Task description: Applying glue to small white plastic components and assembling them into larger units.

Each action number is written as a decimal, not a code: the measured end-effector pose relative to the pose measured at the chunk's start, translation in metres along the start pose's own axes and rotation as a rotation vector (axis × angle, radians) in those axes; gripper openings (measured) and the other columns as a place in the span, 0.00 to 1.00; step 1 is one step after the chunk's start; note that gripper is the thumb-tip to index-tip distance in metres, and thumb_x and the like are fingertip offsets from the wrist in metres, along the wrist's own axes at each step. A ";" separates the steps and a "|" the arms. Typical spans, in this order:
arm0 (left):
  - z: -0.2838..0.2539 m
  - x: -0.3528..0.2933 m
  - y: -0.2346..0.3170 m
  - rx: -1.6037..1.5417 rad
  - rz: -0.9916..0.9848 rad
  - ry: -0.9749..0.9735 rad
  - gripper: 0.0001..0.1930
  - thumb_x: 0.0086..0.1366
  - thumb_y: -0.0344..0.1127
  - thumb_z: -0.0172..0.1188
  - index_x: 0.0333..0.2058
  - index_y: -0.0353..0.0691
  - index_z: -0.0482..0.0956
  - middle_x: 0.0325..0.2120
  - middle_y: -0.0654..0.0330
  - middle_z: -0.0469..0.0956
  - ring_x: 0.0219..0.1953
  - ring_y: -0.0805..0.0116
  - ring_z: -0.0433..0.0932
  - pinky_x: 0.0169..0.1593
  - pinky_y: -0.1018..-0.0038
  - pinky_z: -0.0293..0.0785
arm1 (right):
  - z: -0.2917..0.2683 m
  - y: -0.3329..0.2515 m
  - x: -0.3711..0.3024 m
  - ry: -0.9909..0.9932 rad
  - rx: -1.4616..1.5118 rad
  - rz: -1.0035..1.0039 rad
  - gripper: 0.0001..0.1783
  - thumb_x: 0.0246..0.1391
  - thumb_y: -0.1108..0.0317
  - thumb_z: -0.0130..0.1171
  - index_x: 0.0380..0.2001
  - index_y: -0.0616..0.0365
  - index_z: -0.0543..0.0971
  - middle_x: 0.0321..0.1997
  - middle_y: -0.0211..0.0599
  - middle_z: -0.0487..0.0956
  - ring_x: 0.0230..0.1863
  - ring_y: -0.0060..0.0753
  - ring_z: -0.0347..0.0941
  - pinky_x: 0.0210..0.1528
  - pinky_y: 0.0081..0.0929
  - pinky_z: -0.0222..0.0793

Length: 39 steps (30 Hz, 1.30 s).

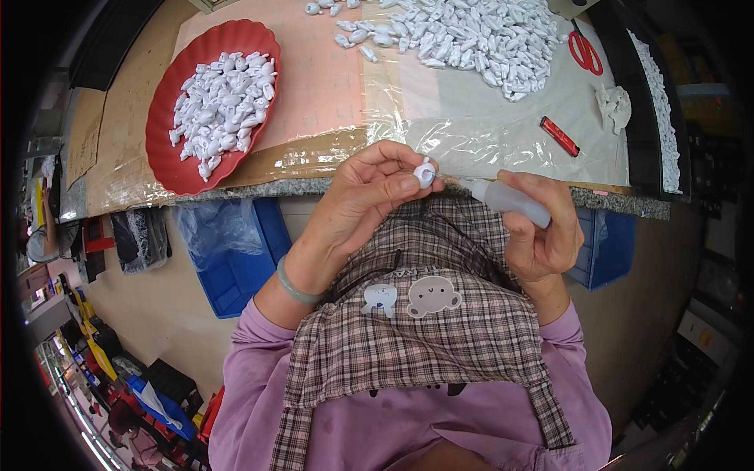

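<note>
Between the thumb and fingers of my left hand (373, 188) is a small white plastic figure (425, 174), held just off the table's near edge. My right hand (546, 224) is wrapped round a translucent squeeze bottle (510, 202) with a narrow tip. That tip points left at the figure and comes very close to it; whether they touch I cannot tell. To the left, a red scalloped plate (169, 161) bears a heap of similar white pieces (224, 102). A larger pile of white pieces (479, 39) covers the far middle of the table.
Red-handled scissors (585, 53), a crumpled white tissue (613, 107) and a red cutter or lighter-like object (559, 136) lie on the right of the table (314, 94). Below its edge stand a blue bin (236, 271) with clear plastic and another blue bin (613, 247).
</note>
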<state>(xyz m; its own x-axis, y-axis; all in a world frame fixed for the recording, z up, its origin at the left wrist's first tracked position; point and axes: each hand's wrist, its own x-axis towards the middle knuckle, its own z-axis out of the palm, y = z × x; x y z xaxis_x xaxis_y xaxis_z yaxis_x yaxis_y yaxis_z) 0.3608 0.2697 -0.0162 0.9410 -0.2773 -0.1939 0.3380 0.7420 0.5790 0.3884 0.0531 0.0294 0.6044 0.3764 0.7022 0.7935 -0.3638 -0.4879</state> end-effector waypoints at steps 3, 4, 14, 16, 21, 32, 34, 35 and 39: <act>0.001 0.000 0.001 -0.013 -0.008 0.013 0.10 0.59 0.23 0.59 0.41 0.33 0.74 0.39 0.51 0.78 0.43 0.60 0.79 0.50 0.70 0.76 | 0.000 0.000 -0.001 -0.009 -0.004 0.008 0.22 0.51 0.64 0.64 0.44 0.66 0.70 0.35 0.45 0.81 0.31 0.41 0.78 0.31 0.28 0.75; 0.000 0.000 0.001 -0.013 -0.008 0.013 0.10 0.59 0.23 0.59 0.41 0.33 0.74 0.39 0.51 0.78 0.43 0.60 0.79 0.50 0.70 0.76 | 0.000 0.000 -0.001 -0.014 -0.006 0.014 0.23 0.50 0.64 0.64 0.44 0.66 0.70 0.35 0.44 0.81 0.31 0.41 0.78 0.31 0.28 0.75; -0.004 -0.001 0.000 0.075 0.032 0.020 0.12 0.58 0.26 0.61 0.41 0.35 0.74 0.41 0.51 0.78 0.44 0.61 0.79 0.53 0.67 0.73 | 0.001 -0.001 0.003 -0.044 -0.031 -0.016 0.22 0.49 0.64 0.65 0.44 0.65 0.71 0.36 0.43 0.81 0.30 0.41 0.78 0.30 0.27 0.75; -0.003 0.000 0.000 0.075 0.035 0.033 0.12 0.58 0.26 0.61 0.41 0.35 0.74 0.41 0.51 0.78 0.44 0.61 0.79 0.53 0.67 0.73 | 0.001 -0.002 0.003 -0.042 -0.023 -0.013 0.22 0.49 0.64 0.65 0.43 0.64 0.71 0.36 0.42 0.81 0.30 0.41 0.78 0.30 0.27 0.75; 0.001 0.000 0.001 0.030 0.043 0.049 0.11 0.58 0.21 0.59 0.41 0.33 0.74 0.39 0.52 0.79 0.43 0.62 0.79 0.50 0.71 0.76 | 0.001 -0.002 0.002 -0.030 -0.019 -0.013 0.20 0.53 0.63 0.62 0.44 0.66 0.72 0.34 0.45 0.81 0.32 0.39 0.78 0.32 0.26 0.74; -0.001 0.000 0.001 0.049 0.047 0.052 0.11 0.58 0.21 0.59 0.41 0.33 0.74 0.39 0.52 0.78 0.43 0.62 0.79 0.50 0.72 0.76 | 0.001 -0.003 0.002 -0.039 -0.027 -0.005 0.22 0.48 0.65 0.65 0.44 0.64 0.72 0.36 0.42 0.80 0.30 0.40 0.78 0.30 0.28 0.75; -0.001 0.000 0.001 0.042 0.047 0.053 0.11 0.58 0.21 0.59 0.41 0.33 0.74 0.39 0.52 0.78 0.43 0.62 0.79 0.50 0.72 0.76 | 0.002 -0.002 0.002 -0.033 -0.012 0.001 0.22 0.49 0.66 0.65 0.44 0.65 0.71 0.36 0.42 0.80 0.30 0.41 0.78 0.30 0.28 0.75; -0.001 0.000 0.000 0.042 0.046 0.055 0.11 0.58 0.21 0.59 0.41 0.33 0.74 0.39 0.52 0.78 0.43 0.62 0.79 0.50 0.72 0.76 | 0.002 -0.002 0.001 -0.033 -0.012 0.001 0.22 0.49 0.66 0.65 0.44 0.65 0.71 0.36 0.42 0.80 0.30 0.41 0.78 0.30 0.28 0.75; -0.002 0.000 0.000 0.035 0.040 0.063 0.11 0.58 0.21 0.59 0.41 0.33 0.74 0.39 0.52 0.79 0.43 0.62 0.79 0.50 0.72 0.76 | 0.003 -0.001 -0.001 -0.007 -0.013 -0.004 0.20 0.53 0.64 0.62 0.43 0.67 0.72 0.34 0.45 0.80 0.31 0.39 0.78 0.32 0.26 0.74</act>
<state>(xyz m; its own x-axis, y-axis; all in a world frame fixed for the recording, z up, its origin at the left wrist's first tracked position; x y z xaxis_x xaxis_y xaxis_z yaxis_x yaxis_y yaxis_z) 0.3612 0.2709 -0.0173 0.9533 -0.2085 -0.2186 0.3005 0.7293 0.6147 0.3872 0.0561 0.0279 0.6016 0.3842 0.7004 0.7950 -0.3735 -0.4780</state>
